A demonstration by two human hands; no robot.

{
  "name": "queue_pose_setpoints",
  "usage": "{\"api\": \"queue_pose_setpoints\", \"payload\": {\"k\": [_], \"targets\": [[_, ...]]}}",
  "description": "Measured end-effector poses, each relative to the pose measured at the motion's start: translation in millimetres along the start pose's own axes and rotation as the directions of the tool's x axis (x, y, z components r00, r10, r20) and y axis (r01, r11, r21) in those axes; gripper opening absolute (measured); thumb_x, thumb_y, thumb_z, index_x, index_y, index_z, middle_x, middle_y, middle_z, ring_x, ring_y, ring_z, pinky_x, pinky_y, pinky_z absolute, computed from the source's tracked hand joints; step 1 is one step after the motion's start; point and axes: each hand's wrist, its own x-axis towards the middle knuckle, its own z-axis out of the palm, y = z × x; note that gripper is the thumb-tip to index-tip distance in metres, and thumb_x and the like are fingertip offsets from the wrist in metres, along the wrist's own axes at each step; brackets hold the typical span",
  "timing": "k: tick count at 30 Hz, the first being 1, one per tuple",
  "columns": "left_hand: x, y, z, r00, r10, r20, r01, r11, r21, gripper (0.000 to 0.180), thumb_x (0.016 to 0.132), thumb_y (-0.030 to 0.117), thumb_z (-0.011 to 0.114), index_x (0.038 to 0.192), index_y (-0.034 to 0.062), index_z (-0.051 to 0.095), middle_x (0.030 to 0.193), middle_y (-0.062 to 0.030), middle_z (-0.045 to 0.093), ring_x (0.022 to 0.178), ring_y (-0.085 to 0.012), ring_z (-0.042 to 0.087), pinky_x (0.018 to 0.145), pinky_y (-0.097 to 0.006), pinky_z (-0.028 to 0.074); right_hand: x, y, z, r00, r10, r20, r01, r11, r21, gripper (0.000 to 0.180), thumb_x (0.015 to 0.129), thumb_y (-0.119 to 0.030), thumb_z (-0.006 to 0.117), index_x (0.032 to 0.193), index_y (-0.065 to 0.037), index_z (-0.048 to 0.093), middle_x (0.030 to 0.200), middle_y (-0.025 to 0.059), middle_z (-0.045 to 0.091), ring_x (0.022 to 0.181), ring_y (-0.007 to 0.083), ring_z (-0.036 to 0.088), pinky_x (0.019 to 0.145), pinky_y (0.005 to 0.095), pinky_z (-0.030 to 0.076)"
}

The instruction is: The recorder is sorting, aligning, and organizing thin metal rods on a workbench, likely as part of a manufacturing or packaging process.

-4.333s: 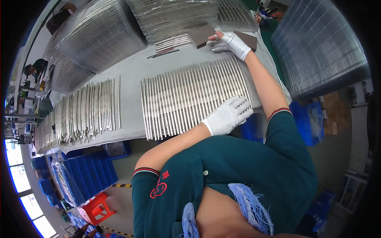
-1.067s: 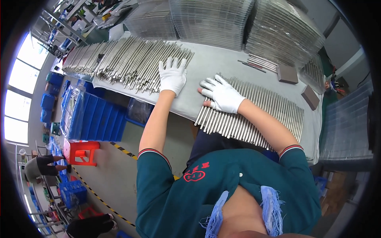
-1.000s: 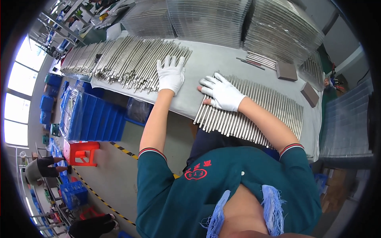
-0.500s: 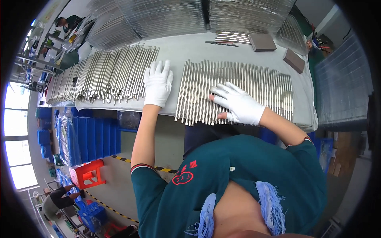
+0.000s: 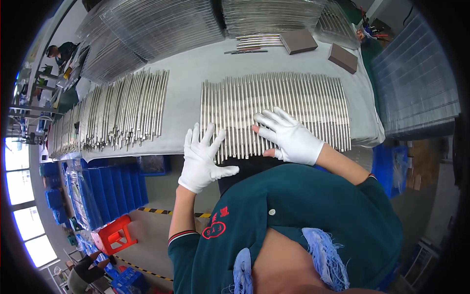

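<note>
Steel rods (image 5: 293, 105) run lengthwise away from both gloved hands; right hand (image 5: 289, 137) flat on them, left hand (image 5: 203, 159) splayed at their near ends

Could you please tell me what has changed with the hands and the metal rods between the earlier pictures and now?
The left hand has moved right, off the loose pile of rods, to the near left edge of the neat row of rods. The right hand stays flat on that row. Neither hand grips anything. The two brown blocks remain at the table's far side.
</note>
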Motion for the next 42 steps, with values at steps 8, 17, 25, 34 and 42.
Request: {"api": "queue_pose_setpoints", "payload": {"k": [8,17,25,34,42], "targets": [[20.8,4.3,13.9,0.977,-0.026,-0.21,0.047,0.994,0.098,0.105,0.052,0.084,0.053,0.128,0.0117,0.055,0.126,-0.0204,0.055,0.118,-0.0494,0.047,0.105,-0.061,0.022,38.4,36.0,-15.2,0.999,-0.021,-0.032,0.022,1.0,0.018,0.069,0.09,-0.055,0.049,0.139,-0.007,0.041,0.141,0.0194,0.04,0.133,0.0381,0.036,0.112,0.0448,0.028],[20.3,6.3,12.5,0.983,0.031,-0.18,-0.043,0.997,-0.066,0.097,0.057,0.077,0.062,0.126,0.0094,0.056,0.125,-0.0216,0.055,0.124,-0.0476,0.04,0.106,-0.059,0.026,178.5,110.3,-10.9,0.978,0.183,0.096,-0.168,0.437,0.884,0.077,0.092,-0.061,0.041,0.142,-0.002,0.037,0.144,0.0175,0.039,0.136,0.0262,0.036,0.115,0.0366,0.026],[9.5,-7.7,8.0,0.985,-0.004,-0.175,0.009,1.0,0.024,0.093,0.057,0.077,0.062,0.124,0.0118,0.059,0.127,-0.0192,0.055,0.122,-0.0475,0.043,0.105,-0.061,0.025,244.7,96.2,26.1,0.977,-0.117,0.18,-0.179,0.02,0.984,0.08,0.091,-0.058,0.049,0.14,0.004,0.035,0.144,0.0221,0.036,0.137,0.0291,0.033,0.115,0.0369,0.029],[10.9,3.0,6.2,0.989,0.008,-0.145,-0.001,0.999,0.046,0.095,0.06,0.076,0.061,0.128,0.0105,0.056,0.128,-0.0211,0.053,0.122,-0.0482,0.042,0.105,-0.059,0.026,203.8,120.6,-7.2,0.972,0.01,0.234,-0.234,0.057,0.971,0.086,0.087,-0.062,0.05,0.142,0.001,0.031,0.144,0.0213,0.037,0.136,0.0289,0.034,0.114,0.0364,0.03],[42.2,42.5,17.9,0.984,0.163,-0.077,-0.163,0.987,0.003,0.097,0.065,0.076,0.055,0.133,0.008,0.049,0.132,-0.0236,0.047,0.124,-0.0448,0.04,0.105,-0.054,0.028,167.6,133.4,-3.0,0.976,-0.105,0.189,-0.194,-0.033,0.981,0.087,0.086,-0.059,0.056,0.14,0.005,0.033,0.14,0.0225,0.04,0.135,0.0277,0.035,0.113,0.0359,0.033]]}}
